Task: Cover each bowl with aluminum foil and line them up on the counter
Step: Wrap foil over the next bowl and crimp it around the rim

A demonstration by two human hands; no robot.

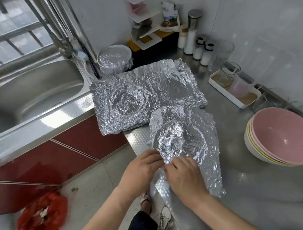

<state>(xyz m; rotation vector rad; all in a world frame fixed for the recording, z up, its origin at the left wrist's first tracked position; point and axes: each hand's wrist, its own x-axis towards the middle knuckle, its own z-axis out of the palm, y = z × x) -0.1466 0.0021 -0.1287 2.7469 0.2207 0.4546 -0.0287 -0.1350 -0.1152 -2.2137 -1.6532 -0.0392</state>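
While standing at a steel counter (242, 189), a person is pinching the near edge of a crumpled foil sheet (183, 139) with both hands. The left hand (141, 166) and right hand (184, 175) are working side by side at lower centre. The sheet is spreading away from the fingertips, moulded over something round and hidden. Stacked bowls (281, 136), pink on top, are sitting at the right edge, partly cut off. Higher up, more wrinkled foil (145, 95) is lying flat, then a foil-covered bowl (114, 59). At the top, a packet (169, 14) is showing print too blurred to read.
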